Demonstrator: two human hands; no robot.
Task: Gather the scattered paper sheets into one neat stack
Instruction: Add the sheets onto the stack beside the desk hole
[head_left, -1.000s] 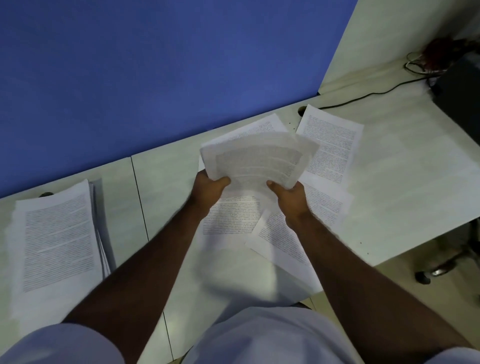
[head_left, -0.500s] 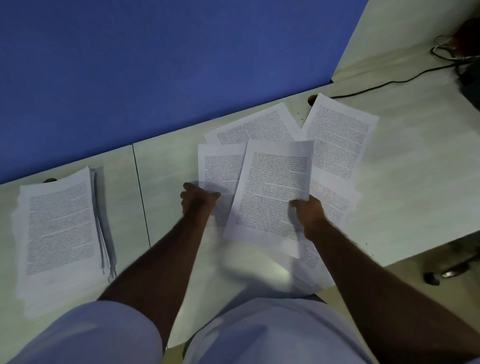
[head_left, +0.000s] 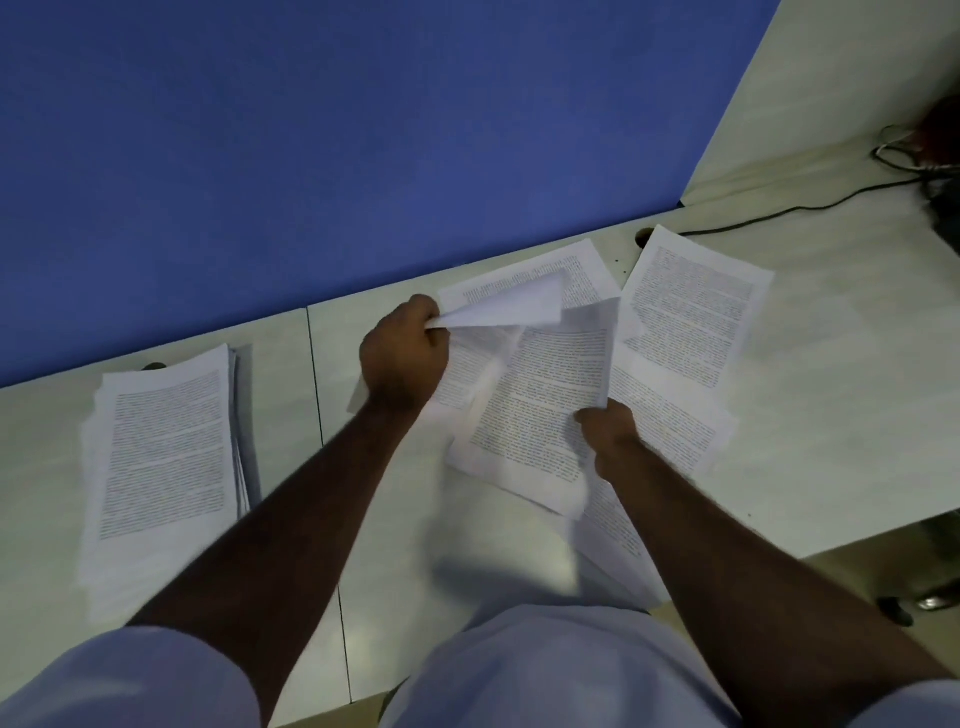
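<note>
Printed paper sheets lie scattered on the pale desk (head_left: 831, 415). My right hand (head_left: 608, 428) grips the gathered sheets (head_left: 540, 410) at their lower right edge, just above the desk. My left hand (head_left: 402, 353) pinches the corner of another sheet (head_left: 511, 309), which curls upward, its blank underside showing. More loose sheets lie flat: one at the back (head_left: 587, 273), one at the right (head_left: 696, 306), one under my right wrist (head_left: 670, 421). A thick stack (head_left: 161, 452) sits at the left.
A blue partition (head_left: 311, 145) stands along the desk's back edge. A black cable (head_left: 779, 213) runs from a grommet hole (head_left: 644, 236) toward tangled wires (head_left: 914, 156) at the far right. The desk's front edge falls off at the lower right.
My left hand has moved up and back from the sheet it rested on, and now lifts a sheet by its corner. My right hand keeps its hold on the gathered sheets.
</note>
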